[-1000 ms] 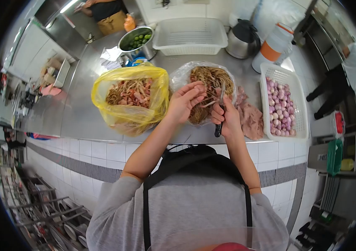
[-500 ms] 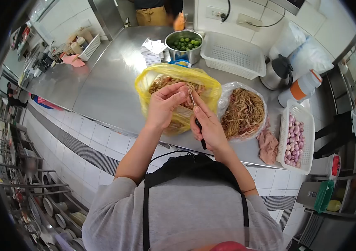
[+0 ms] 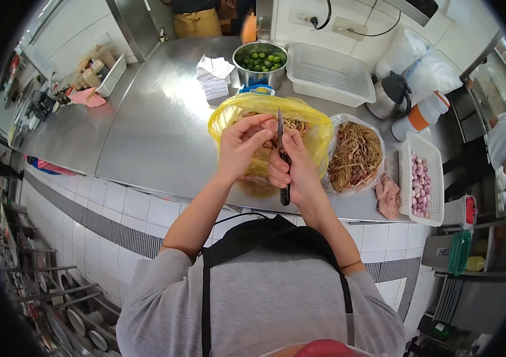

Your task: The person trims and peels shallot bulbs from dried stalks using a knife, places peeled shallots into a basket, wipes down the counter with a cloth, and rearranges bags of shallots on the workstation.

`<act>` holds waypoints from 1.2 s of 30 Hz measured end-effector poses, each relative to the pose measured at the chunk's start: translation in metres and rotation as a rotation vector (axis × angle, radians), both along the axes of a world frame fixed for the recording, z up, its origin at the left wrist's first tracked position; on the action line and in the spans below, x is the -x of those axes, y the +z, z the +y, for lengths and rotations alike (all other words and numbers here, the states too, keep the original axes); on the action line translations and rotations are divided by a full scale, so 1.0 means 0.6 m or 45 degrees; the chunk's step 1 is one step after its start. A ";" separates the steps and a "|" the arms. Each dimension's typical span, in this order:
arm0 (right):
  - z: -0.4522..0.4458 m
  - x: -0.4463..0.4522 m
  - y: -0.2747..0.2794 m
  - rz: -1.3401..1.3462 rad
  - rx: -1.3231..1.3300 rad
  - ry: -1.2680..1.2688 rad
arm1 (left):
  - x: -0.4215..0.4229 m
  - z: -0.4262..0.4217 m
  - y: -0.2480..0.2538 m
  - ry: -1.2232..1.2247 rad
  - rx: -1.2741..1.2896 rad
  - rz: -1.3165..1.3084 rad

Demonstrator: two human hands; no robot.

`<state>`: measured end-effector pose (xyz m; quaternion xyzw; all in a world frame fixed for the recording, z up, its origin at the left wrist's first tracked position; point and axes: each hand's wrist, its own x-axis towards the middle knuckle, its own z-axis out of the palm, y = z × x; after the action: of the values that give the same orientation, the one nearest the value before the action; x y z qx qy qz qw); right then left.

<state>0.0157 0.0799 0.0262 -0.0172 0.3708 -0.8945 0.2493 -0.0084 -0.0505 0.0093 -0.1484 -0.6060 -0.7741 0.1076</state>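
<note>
My left hand (image 3: 244, 144) is raised over the yellow plastic bag (image 3: 318, 128), its fingers pinched round a small pinkish shallot (image 3: 272, 126) that they partly hide. Close beside it, my right hand (image 3: 297, 168) grips the black handle of a small knife (image 3: 284, 156). The blade points up and away from me, next to the left fingertips. Brown, stringy stalks and reddish bits show inside the yellow bag, beneath both hands. To the right of my right hand sits a clear plastic bag (image 3: 356, 156) full of dry, tangled stalks.
A white basket of shallots (image 3: 420, 184) and a pink cloth (image 3: 388, 196) lie right. Behind are a pot of green limes (image 3: 260, 62), papers (image 3: 214, 74), a white basket (image 3: 331, 74), a steel jug (image 3: 391, 95) and an orange-banded container (image 3: 422, 116). Other people stand behind and at right.
My right hand has turned the knife more upright, its blade now drawn slightly apart from my left fingertips. My left fingers keep their pinch. The whole view has shifted a little.
</note>
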 end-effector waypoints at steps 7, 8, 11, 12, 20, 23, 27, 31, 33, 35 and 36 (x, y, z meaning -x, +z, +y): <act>-0.039 -0.010 0.008 -0.010 -0.043 -0.193 | 0.022 -0.026 0.002 -0.123 -0.199 -0.203; -0.042 -0.010 0.008 -0.006 -0.046 -0.203 | 0.025 -0.030 0.001 -0.161 -0.137 -0.152; -0.045 -0.015 0.008 0.035 -0.058 -0.198 | 0.034 -0.049 -0.009 -0.319 -0.342 -0.272; -0.045 -0.016 0.007 0.055 -0.035 -0.212 | 0.034 -0.054 -0.012 -0.322 -0.345 -0.270; -0.037 0.000 -0.014 0.262 -0.784 -0.313 | 0.031 -0.058 -0.008 -0.360 -0.510 -0.323; -0.052 -0.015 0.006 0.320 -0.757 -0.403 | 0.037 -0.053 -0.015 -0.334 -0.450 -0.276; -0.064 -0.021 0.009 0.474 -0.818 -0.346 | 0.039 -0.054 -0.013 -0.327 -0.410 -0.266; -0.067 -0.024 0.010 0.445 -0.786 -0.386 | 0.040 -0.057 -0.010 -0.403 -0.414 -0.217; -0.062 -0.025 0.010 0.391 -0.713 -0.373 | 0.039 -0.059 -0.010 -0.467 -0.476 -0.239; -0.060 -0.023 0.010 0.340 -0.639 -0.358 | 0.040 -0.061 -0.013 -0.589 -0.598 -0.335; -0.059 -0.021 0.010 0.283 -0.639 -0.404 | 0.041 -0.064 -0.015 -0.591 -0.597 -0.335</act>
<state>0.0286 0.0443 0.0321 0.0053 0.6028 -0.7955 0.0609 -0.0329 -0.0888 0.0006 -0.1523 -0.3708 -0.9084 -0.1190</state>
